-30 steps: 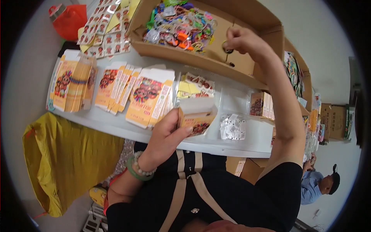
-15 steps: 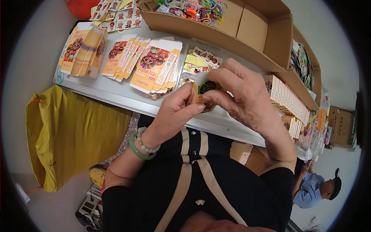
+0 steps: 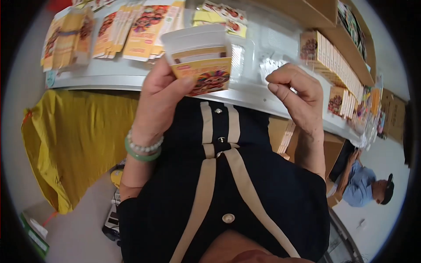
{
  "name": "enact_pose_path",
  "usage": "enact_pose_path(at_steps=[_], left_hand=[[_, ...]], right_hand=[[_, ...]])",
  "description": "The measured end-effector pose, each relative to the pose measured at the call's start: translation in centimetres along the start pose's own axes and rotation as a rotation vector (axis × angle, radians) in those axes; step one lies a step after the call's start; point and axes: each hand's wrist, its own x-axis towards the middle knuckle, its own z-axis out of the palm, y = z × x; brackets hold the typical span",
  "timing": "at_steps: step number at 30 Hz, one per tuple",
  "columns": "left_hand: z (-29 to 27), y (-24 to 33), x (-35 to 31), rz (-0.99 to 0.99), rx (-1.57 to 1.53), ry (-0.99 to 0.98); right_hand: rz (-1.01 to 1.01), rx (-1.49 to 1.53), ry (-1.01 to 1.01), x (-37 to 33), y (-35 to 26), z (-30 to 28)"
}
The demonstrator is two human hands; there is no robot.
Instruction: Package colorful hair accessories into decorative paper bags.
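Observation:
My left hand (image 3: 164, 85) is closed on a small yellow and orange carton (image 3: 208, 76) with cartoon figures on its front. The carton's top is open, its white flap (image 3: 197, 37) standing up at the back, and the contents are hidden. To the right and apart from it, my right hand (image 3: 298, 90) is raised over the table's near edge. Its fingers are curled, with thumb and forefinger brought together, and nothing shows between them. Just behind those fingertips lies some clear plastic packaging (image 3: 274, 65).
Flat cartons (image 3: 147, 33) and a banded bundle of cartons (image 3: 68, 44) lie at the left. Sticker sheets (image 3: 223, 17) lie at the back. Filled cartons (image 3: 331, 57) stand in rows at the right beside a cardboard box (image 3: 318, 15). A yellow sack (image 3: 83, 140) hangs below; another person (image 3: 362, 184) sits far right.
My hands have drawn apart: the left has moved left and up with the carton, the right slightly right. The carton, partly hidden before, now shows its open top. The view has shifted too.

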Motion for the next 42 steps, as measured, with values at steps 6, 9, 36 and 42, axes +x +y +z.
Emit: enact_pose_path(at_steps=[6,9,36,42], left_hand=[[-0.3,-1.0,0.1,-0.068,-0.012,-0.046],[0.6,-0.6,0.1,-0.052,0.018,-0.097],[0.6,2.5,2.5,-0.001,0.175,-0.157],[0.2,2.6,3.5,-0.013,0.075,-0.122]], right_hand=[[0.334,-0.069,0.028,-5.5,4.4,-0.1],[0.338,-0.089,0.182,-7.2,4.0,0.8],[0.13,-0.566,-0.259,27.3,2.6,-0.9],[0.086,-0.034,-0.057,23.7,-0.2,-5.4]])
